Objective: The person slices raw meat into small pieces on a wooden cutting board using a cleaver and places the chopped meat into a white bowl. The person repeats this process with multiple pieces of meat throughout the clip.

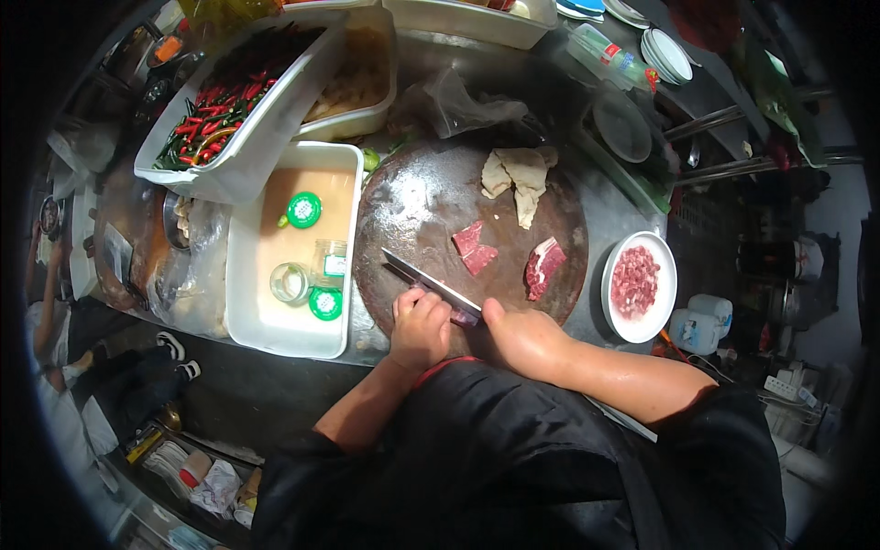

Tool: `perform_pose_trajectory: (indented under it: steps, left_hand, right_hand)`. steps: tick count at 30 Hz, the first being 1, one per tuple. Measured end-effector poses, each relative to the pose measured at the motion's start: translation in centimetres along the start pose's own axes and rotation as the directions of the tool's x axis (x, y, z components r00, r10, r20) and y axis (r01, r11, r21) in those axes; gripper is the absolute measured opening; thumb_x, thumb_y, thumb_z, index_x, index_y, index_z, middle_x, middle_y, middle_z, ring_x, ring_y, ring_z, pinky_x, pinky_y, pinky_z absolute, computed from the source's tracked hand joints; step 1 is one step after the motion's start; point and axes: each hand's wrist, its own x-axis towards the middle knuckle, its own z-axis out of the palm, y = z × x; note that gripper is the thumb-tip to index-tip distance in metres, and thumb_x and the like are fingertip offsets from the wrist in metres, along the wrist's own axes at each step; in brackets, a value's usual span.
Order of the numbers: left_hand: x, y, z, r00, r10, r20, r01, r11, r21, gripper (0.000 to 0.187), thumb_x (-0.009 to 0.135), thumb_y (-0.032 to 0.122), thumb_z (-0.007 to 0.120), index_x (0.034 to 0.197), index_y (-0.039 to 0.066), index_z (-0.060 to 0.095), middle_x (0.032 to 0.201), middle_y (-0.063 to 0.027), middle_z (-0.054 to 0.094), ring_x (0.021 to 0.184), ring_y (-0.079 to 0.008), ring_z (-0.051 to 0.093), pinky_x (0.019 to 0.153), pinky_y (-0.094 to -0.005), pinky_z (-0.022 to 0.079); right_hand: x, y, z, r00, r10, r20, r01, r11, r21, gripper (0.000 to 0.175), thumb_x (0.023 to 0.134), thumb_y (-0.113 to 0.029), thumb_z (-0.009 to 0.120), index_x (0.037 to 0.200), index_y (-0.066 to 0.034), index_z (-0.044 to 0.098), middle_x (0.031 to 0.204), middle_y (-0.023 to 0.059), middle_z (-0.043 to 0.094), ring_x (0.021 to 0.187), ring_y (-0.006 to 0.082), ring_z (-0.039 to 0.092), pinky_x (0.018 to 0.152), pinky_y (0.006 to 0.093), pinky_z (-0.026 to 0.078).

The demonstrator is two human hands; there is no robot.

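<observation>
My right hand [524,337] grips a kitchen knife [433,282], its handle hidden in my fist. The blade slants across the near part of a round chopping board [426,234]. My left hand [421,328], fingers curled, holds down a piece of raw meat [465,317] right beside the blade; most of that piece is covered. Farther up the board lie a flat piece of red meat [474,249] and a chunk of red meat with a pale fat strip [544,269]. Behind them is a pale, folded piece of food [520,180], whose kind I cannot tell.
Right of the board stands a white bowl of diced raw meat [636,282]. At left, a white plastic tub [236,302] holds glass jars and green lids; a tub of red and green chillies [213,124] overlaps its back. A clear plastic bag [471,103] lies behind the board. Another person [51,337] is at far left.
</observation>
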Motion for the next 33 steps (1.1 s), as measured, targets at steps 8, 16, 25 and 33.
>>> perform_pose_trajectory:
  steps: [8, 16, 25, 33]
  left_hand:
    - [0.0, -1.8, 0.3, 0.999, 0.003, -0.04, -0.001, 1.0, 0.031, 0.025, 0.079, 0.007, 0.072, 0.103, 0.007, 0.065, 0.115, -0.0133, 0.062, 0.112, -0.0398, 0.053, 0.099, -0.0536, 0.044]
    - [0.2, -2.3, 0.6, 0.987, 0.06, -0.149, -0.055, 0.998, 0.04, 0.026, 0.08, 0.005, 0.072, 0.105, 0.006, 0.065, 0.116, -0.0158, 0.062, 0.112, -0.0423, 0.055, 0.101, -0.0515, 0.046]
    - [-0.4, -0.8, 0.8, 0.99, 0.087, -0.108, -0.088, 0.996, -0.002, 0.026, 0.078, 0.009, 0.072, 0.104, 0.008, 0.067, 0.118, -0.009, 0.063, 0.114, -0.0344, 0.056, 0.102, -0.0489, 0.047]
    - [-0.4, -0.6, 0.5, 0.987, 0.088, -0.136, -0.09, 0.996, -0.011, 0.025, 0.077, 0.007, 0.072, 0.101, 0.007, 0.067, 0.111, -0.0119, 0.063, 0.109, -0.0367, 0.057, 0.097, -0.0493, 0.048]
  right_hand:
    - [0.7, -0.3, 3.0, 0.974, 0.019, -0.228, 0.007, 0.994, 0.111, 0.021, 0.105, -0.016, 0.039, 0.107, 0.0026, 0.049, 0.098, 0.0315, 0.069, 0.084, 0.0503, 0.069, 0.074, 0.0572, 0.055]
    - [1.8, 1.1, 3.9, 0.971, -0.056, -0.233, 0.068, 0.997, 0.043, 0.016, 0.1, -0.009, 0.044, 0.108, 0.004, 0.046, 0.096, 0.0324, 0.068, 0.085, 0.0513, 0.068, 0.072, 0.0583, 0.054]
    - [-3.5, 1.4, 1.2, 0.997, -0.024, -0.073, 0.02, 0.999, -0.049, 0.02, 0.089, -0.003, 0.056, 0.103, 0.0042, 0.044, 0.083, 0.0324, 0.066, 0.079, 0.0517, 0.067, 0.069, 0.0592, 0.052]
    - [2.3, -0.6, 2.7, 0.991, 0.004, -0.134, -0.006, 1.0, -0.016, 0.015, 0.096, -0.004, 0.048, 0.107, 0.0056, 0.045, 0.09, 0.0335, 0.067, 0.081, 0.0522, 0.067, 0.069, 0.0596, 0.053]
